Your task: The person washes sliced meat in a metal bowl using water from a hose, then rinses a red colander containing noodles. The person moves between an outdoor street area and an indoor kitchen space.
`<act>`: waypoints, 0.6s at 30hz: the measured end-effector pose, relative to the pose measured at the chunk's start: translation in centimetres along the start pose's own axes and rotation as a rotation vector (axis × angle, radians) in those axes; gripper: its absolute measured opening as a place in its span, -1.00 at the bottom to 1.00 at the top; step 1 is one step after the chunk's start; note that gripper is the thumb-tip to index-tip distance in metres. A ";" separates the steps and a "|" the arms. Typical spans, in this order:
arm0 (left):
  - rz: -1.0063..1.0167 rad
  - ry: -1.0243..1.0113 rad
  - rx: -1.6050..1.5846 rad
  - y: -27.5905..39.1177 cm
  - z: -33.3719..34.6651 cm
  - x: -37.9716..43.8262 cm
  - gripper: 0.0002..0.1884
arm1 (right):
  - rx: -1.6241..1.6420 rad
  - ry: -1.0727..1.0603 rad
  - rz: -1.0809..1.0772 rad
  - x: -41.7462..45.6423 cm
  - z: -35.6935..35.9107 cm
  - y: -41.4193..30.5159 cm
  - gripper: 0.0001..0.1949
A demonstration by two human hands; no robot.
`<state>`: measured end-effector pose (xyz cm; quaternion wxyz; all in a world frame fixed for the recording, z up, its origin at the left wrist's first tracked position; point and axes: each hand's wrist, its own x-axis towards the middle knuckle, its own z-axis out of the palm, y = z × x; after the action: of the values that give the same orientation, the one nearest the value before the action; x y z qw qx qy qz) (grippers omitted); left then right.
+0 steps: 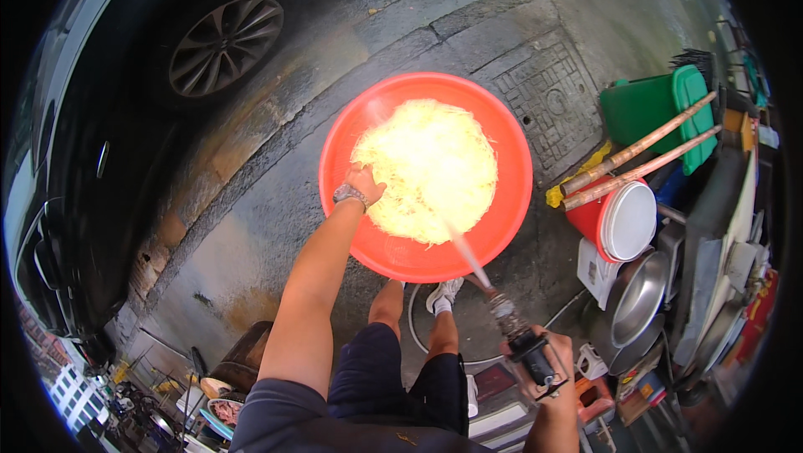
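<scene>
A round red plastic basin [433, 263] stands in front of me with a heap of pale yellow shreds [433, 164] in it. The heap is washed out by glare, so I cannot tell what food it is. My left hand [364, 184], with a watch [351, 194] on the wrist, reaches over the basin's left side to the heap's edge. Its fingertips are lost against the heap. Low on the right, my right hand [546, 356] grips a trigger spray gun [524, 340]. A pale jet [467, 252], apparently water, runs from its nozzle onto the heap.
A dark car with a spoked wheel [226, 45] is at left. On the right are a green bin [646, 108], two wooden poles [640, 167], a red bucket [590, 218] with a white lid and metal bowls [640, 299]. A hose [414, 321] loops by my feet. The paving [251, 252] is wet.
</scene>
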<state>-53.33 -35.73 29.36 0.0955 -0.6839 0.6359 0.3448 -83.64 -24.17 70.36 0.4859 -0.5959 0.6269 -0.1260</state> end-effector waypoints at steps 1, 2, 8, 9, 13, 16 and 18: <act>-0.016 -0.053 -0.029 0.1 -0.4 -0.1 -0.30 | 0.126 -0.093 0.072 0.0 0.4 0.1 -0.71; -0.030 -0.106 -0.057 0.1 -0.9 -0.1 -0.31 | 0.162 -0.157 0.041 0.5 0.8 -0.1 -0.65; -0.051 -0.190 -0.055 -2.6 1.7 -0.7 -0.21 | 0.124 -0.195 0.152 1.3 2.0 0.4 -0.76; -0.013 -0.182 0.012 -2.3 1.7 -1.1 -0.16 | 0.114 -0.165 0.165 1.2 2.0 0.5 -0.79; 0.102 -0.100 0.127 -0.1 0.2 -1.5 0.01 | 0.144 0.023 0.171 -0.4 1.8 2.0 -0.81; 0.267 -0.057 0.277 2.8 -3.0 0.5 0.05 | 0.115 0.000 0.222 -0.8 2.2 2.9 -0.85; 0.378 0.012 0.371 4.6 -3.1 1.7 0.02 | 0.091 -0.003 0.268 -1.2 3.1 4.1 -0.86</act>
<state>-56.61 -39.63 32.03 0.1493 -0.5257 0.8054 0.2297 -84.05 -20.80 66.35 0.5260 -0.4843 0.6936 -0.0875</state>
